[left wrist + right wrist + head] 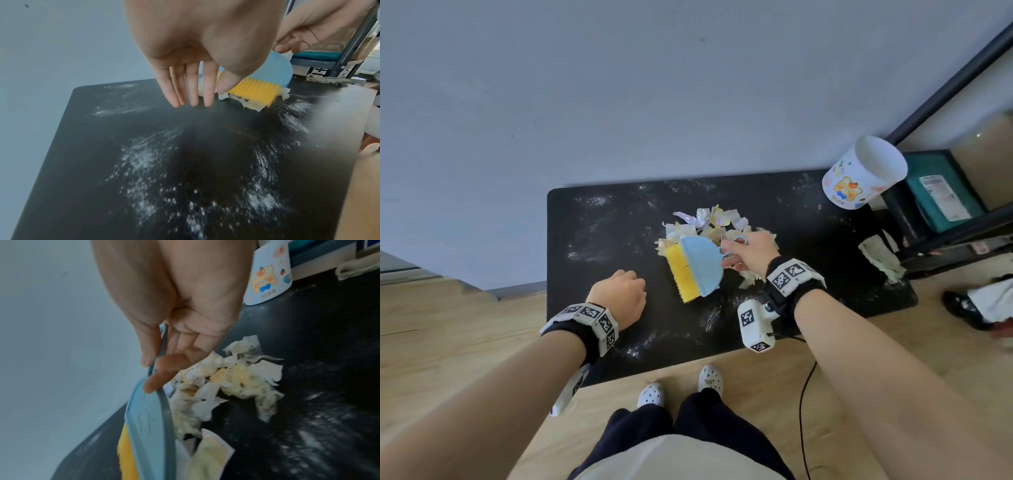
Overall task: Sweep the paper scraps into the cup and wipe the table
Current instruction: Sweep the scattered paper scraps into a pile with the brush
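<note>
Two hands — right hand (751, 251) pinching the brush (697, 267) handle, left hand (619, 296) relaxed, fingers extended, holding nothing.

**Things Around the Black Tabletop**

A grey wall (619, 85) stands behind the tabletop. A light wooden floor (448, 325) lies under it and in front of it. To the right of the tabletop is a dark metal shelf (962, 236). A teal box (941, 192) with a white label sits on that shelf, and a brown cardboard box (986, 154) sits behind the teal one. A thin black cable (804, 411) hangs down from the front edge of the tabletop to the floor. Two white shoes with dark dots (681, 387) stand on the floor just in front of the tabletop.
</note>
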### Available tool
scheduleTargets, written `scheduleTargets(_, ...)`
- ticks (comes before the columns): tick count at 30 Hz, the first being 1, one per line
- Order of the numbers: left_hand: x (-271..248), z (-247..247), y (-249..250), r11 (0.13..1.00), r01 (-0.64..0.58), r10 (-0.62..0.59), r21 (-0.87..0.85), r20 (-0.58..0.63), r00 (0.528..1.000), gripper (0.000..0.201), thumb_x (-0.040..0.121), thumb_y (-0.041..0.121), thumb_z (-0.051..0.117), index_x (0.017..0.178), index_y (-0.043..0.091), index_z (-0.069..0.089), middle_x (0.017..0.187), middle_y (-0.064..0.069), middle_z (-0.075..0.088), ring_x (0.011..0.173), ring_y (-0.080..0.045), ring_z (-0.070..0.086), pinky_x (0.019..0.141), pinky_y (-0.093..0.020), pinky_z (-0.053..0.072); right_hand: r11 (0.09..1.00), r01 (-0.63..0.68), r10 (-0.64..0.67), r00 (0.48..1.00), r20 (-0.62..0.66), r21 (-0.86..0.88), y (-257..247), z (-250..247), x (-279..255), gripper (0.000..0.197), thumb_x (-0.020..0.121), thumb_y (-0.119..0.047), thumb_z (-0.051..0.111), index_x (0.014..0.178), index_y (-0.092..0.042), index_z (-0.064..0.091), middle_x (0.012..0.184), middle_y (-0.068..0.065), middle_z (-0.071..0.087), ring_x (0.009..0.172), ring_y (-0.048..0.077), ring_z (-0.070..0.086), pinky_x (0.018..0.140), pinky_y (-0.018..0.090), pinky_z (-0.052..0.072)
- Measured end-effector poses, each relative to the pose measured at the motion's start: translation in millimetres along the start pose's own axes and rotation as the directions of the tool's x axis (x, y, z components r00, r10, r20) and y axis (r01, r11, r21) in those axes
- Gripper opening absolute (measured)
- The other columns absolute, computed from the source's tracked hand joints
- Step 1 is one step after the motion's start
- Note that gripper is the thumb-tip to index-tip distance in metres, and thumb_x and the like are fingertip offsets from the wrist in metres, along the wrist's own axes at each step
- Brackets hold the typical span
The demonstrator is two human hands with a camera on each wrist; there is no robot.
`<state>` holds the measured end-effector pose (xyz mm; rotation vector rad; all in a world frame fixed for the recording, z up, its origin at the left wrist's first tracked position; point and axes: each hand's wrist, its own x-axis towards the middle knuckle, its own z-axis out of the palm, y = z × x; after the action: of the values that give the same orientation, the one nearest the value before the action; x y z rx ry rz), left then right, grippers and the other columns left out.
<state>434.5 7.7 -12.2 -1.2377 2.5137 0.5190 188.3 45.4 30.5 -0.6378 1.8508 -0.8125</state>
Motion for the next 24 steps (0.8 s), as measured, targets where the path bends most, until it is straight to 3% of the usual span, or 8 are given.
scheduleTargets(4, 3, -3, -3, 0.999, 0.014, -0.014, -0.033, -0.015, 1.000, 0.031, 0.099, 0.028, 0.032, 0.112, 0.015, 0.058, 0.117, -0.001, 0.056, 0.112, -0.019, 0.050, 0.087, -0.036, 0.050, 0.997, 0.055, -0.055, 0.998, 0.011, 0.053, -22, 29, 9, 0.013, 0.092, -0.011, 0.057, 0.095, 0.001, 0.061, 0.092, 0.030, 0.066, 0.041, 0.007, 0.063, 0.042, 0.015, 0.048)
scheduleTargets(6, 1, -3, -6, 0.999, 0.026, -0.026, -0.039, -0.008, 1.000, 0.031, 0.099, 0.028, 0.032, 0.113, 0.015, 0.057, 0.116, -0.001, 0.056, 0.112, -0.019, 0.050, 0.088, -0.036, 0.049, 0.997, 0.057, -0.059, 0.998, 0.038, 0.054, -29, 49, 17, 0.008, 0.093, -0.011, 0.055, 0.092, -0.004, 0.060, 0.100, 0.026, 0.067, 0.042, 0.008, 0.064, 0.038, 0.014, 0.046)
scheduleTargets(9, -4, -1, -13, 0.998, 0.039, -0.040, -0.044, -0.009, 0.999, 0.031, 0.099, 0.028, 0.033, 0.113, 0.015, 0.057, 0.116, -0.001, 0.056, 0.110, -0.019, 0.051, 0.089, -0.035, 0.049, 0.997, 0.057, -0.060, 0.996, 0.058, 0.047, -35, 72, 24, 0.025, 0.094, -0.010, 0.053, 0.118, -0.011, 0.059, 0.097, 0.016, 0.067, 0.044, 0.008, 0.064, 0.038, 0.015, 0.046)
scheduleTargets(11, -5, 0, -19, 0.998, 0.052, -0.052, -0.044, -0.007, 0.999, 0.031, 0.099, 0.029, 0.033, 0.113, 0.015, 0.058, 0.116, 0.000, 0.056, 0.110, -0.018, 0.051, 0.089, -0.035, 0.050, 0.998, 0.060, -0.059, 0.997, 0.041, -0.008, -36, 77, 26, 0.034, 0.093, -0.010, 0.054, 0.127, -0.012, 0.055, 0.092, 0.014, 0.067, 0.052, 0.015, 0.067, 0.049, 0.022, 0.053)
scheduleTargets(14, -6, 2, -28, 0.996, 0.066, -0.066, -0.064, -0.009, 0.998, 0.031, 0.099, 0.029, 0.033, 0.112, 0.015, 0.058, 0.116, 0.000, 0.056, 0.110, -0.018, 0.051, 0.089, -0.035, 0.050, 0.996, 0.071, -0.070, 0.997, 0.014, -0.060, -34, 69, 25, 0.012, 0.091, -0.009, 0.057, 0.095, -0.016, 0.066, 0.096, 0.015, 0.069, 0.065, 0.027, 0.065, 0.055, 0.028, 0.052)
scheduleTargets(16, -5, 2, -32, 0.994, 0.070, -0.071, -0.078, -0.010, 0.997, 0.031, 0.099, 0.029, 0.033, 0.111, 0.015, 0.058, 0.116, 0.000, 0.056, 0.111, -0.018, 0.050, 0.089, -0.035, 0.050, 0.997, 0.030, -0.035, 0.997, -0.072, -0.074, -28, 54, 24, 0.018, 0.092, -0.010, 0.057, 0.074, -0.012, 0.059, 0.091, 0.017, 0.068, 0.057, 0.023, 0.065, 0.052, 0.026, 0.051)
scheduleTargets(20, -4, 0, -30, 0.995, 0.066, -0.067, -0.078, -0.010, 0.998, 0.031, 0.099, 0.030, 0.033, 0.110, 0.015, 0.058, 0.116, 0.001, 0.056, 0.112, -0.017, 0.050, 0.089, -0.036, 0.050, 0.999, -0.021, 0.026, 0.991, -0.132, 0.040, -18, 28, 17, 0.020, 0.092, -0.012, 0.057, 0.095, 0.007, 0.061, 0.095, 0.021, 0.068, 0.056, 0.019, 0.066, 0.052, 0.027, 0.054)
scheduleTargets(24, -3, -5, -20, 0.997, 0.030, -0.032, -0.067, -0.027, 0.999, 0.031, 0.099, 0.030, 0.033, 0.110, 0.016, 0.058, 0.116, 0.001, 0.056, 0.113, -0.017, 0.049, 0.087, -0.035, 0.050, 0.974, -0.003, 0.047, 0.981, -0.189, 0.226, -22, 16, 14, 0.017, 0.093, -0.010, 0.056, 0.077, -0.006, 0.059, 0.093, 0.022, 0.068, 0.048, 0.014, 0.066, 0.046, 0.021, 0.052)
